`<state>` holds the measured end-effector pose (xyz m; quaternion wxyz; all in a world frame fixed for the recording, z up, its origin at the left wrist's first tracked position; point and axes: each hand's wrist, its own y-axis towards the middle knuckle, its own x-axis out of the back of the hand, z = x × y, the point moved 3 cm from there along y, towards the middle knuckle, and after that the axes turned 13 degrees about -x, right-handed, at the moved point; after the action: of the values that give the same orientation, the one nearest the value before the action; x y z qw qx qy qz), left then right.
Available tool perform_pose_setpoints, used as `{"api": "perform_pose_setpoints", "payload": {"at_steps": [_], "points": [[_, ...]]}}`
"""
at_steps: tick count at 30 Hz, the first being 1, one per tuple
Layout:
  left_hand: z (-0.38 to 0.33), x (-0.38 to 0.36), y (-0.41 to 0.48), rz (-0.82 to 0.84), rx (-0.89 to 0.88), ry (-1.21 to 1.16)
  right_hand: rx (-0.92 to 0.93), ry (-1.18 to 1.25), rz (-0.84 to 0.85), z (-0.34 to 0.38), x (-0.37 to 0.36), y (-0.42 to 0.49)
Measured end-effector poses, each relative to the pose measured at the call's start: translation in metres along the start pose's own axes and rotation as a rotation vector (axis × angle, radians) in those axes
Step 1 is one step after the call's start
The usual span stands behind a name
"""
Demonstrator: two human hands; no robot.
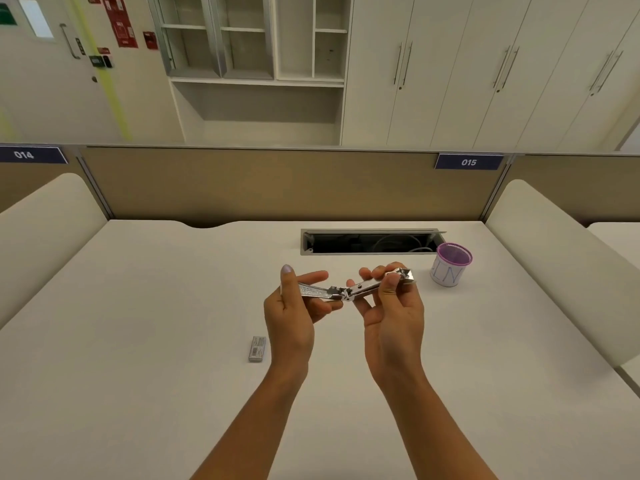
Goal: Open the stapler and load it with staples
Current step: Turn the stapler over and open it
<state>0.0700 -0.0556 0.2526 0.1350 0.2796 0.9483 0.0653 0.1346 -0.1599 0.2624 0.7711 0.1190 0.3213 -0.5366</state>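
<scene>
A shiny metal stapler (349, 289) is held above the white desk, swung wide open at its hinge so its two halves lie almost in one line. My left hand (294, 313) grips the left half, thumb up. My right hand (393, 306) pinches the right half between thumb and fingers, near its far tip. A small grey box of staples (257, 348) lies flat on the desk, below and to the left of my left hand, with nothing touching it.
A purple mesh cup (450, 264) with a white paper label stands to the right of the stapler. Behind it an open cable slot (370, 242) is cut into the white desk (156, 341). A tan partition (277, 185) closes the far edge.
</scene>
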Motion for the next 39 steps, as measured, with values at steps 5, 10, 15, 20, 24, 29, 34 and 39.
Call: {"api": "perform_pose_setpoints", "payload": {"at_steps": [5,10,15,20,24,29,34,39], "points": [[0.004,0.006,0.001,0.046,0.126,-0.015,-0.065,0.127,0.005,0.005,0.006,0.006],[0.009,0.02,0.01,0.077,0.207,0.068,-0.062,0.074,0.001,0.015,0.011,0.013],[0.003,0.008,0.009,0.465,0.19,0.344,-0.13,-0.066,0.09,0.013,0.006,0.014],[-0.003,-0.002,-0.002,0.814,0.188,0.342,-0.131,-0.189,0.251,0.012,0.001,0.01],[0.0,0.0,-0.007,0.814,0.191,0.225,-0.121,-0.28,0.3,0.014,0.0,0.01],[0.003,-0.001,-0.009,0.715,0.083,0.276,-0.019,-0.38,0.098,0.012,0.003,0.015],[0.005,-0.001,-0.012,0.641,0.057,0.294,0.064,-0.4,0.048,0.01,-0.002,0.012],[0.008,0.0,-0.014,0.645,0.043,0.267,0.128,-0.471,0.071,0.011,-0.008,0.011]]}}
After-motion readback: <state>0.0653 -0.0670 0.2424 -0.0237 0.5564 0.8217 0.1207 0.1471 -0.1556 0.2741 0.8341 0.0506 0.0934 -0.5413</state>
